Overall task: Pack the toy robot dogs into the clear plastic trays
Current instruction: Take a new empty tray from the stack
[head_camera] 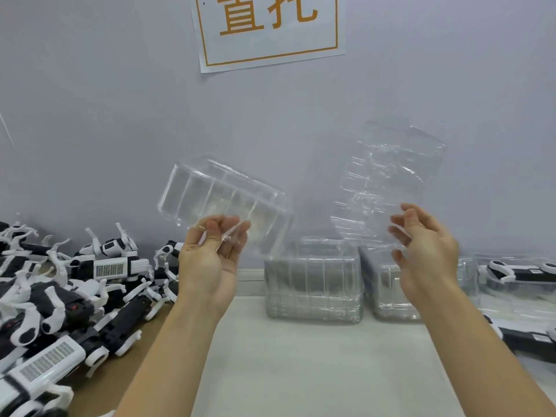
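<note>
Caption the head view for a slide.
Left hand and right hand each hold a clear tray above tray stacks, beside piled toy dogs.

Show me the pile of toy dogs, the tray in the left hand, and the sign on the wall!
toy dogs [75,284]: head view, on the middle of the pile.
left tray [222,203]: head view, on its ribbed wall.
sign [267,28]: head view, on the white paper.

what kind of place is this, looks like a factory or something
Probably a toy packing station in a factory: a heap of black-and-white toy robot dogs, stacks of clear plastic trays on the white worktable, and a white wall sign with orange characters.
</note>
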{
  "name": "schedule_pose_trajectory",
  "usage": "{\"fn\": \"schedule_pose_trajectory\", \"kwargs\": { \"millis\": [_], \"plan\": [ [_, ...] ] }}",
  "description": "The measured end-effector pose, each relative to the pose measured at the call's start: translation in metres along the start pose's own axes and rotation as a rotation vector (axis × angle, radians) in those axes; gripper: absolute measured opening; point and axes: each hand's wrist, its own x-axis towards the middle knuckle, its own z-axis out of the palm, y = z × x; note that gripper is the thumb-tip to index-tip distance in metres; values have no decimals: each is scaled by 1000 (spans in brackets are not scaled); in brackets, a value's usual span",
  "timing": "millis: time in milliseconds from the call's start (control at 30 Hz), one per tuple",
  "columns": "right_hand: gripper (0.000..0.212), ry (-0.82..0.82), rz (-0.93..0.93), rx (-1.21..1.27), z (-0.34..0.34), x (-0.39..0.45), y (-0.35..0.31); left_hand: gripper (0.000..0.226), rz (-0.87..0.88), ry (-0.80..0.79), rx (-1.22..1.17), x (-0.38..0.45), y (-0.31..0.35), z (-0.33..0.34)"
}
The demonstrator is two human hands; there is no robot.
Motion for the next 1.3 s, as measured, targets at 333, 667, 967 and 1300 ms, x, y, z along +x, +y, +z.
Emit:
{"fn": "schedule_pose_trajectory", "kwargs": {
  "millis": [333, 667, 967, 1300],
  "plan": [
    [26, 198, -26, 184, -7, 6, -9, 23, -358, 57, -310, 17, -85, 46],
    [26, 69, -19, 197, 1, 0, -10, 29, -544, -19, 580, 8, -92, 35],
    [24, -274, -11, 144, 6, -9, -12, 28, -338, 12, 886, -1, -52, -7],
    [19, -863, -182, -442, 9, -28, -40, 24, -91, 104, 593, 1, 36, -7]
  ]
}}
